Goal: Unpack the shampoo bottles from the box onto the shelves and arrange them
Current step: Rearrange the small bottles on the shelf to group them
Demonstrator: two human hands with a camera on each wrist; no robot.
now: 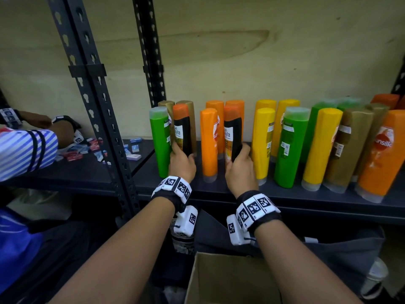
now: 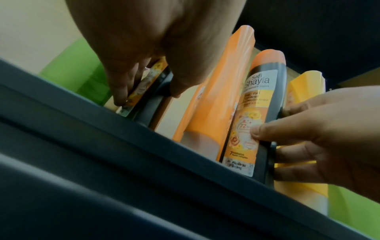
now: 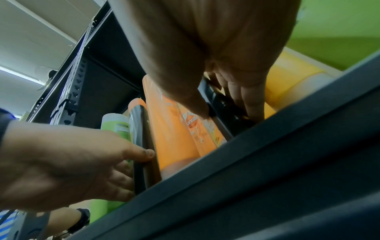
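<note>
Currently on shelf: two black Shayla bottles, upright, long axes vertical, front row. Left hand curls round left Shayla bottle, beside green bottle. Right hand curls round right Shayla bottle, between orange bottle and yellow bottle. Each bottle directly ahead of its hand. Box below, nearer.

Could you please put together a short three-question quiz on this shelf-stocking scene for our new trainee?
1. True or false: the left hand and the right hand each hold a black bottle with an orange cap.
2. What stands between those two bottles? A) a green bottle B) an orange bottle C) nothing
3. What brand word shows on the right hand's black bottle?

Key: 1 true; 2 B; 3 Shayla.
</note>
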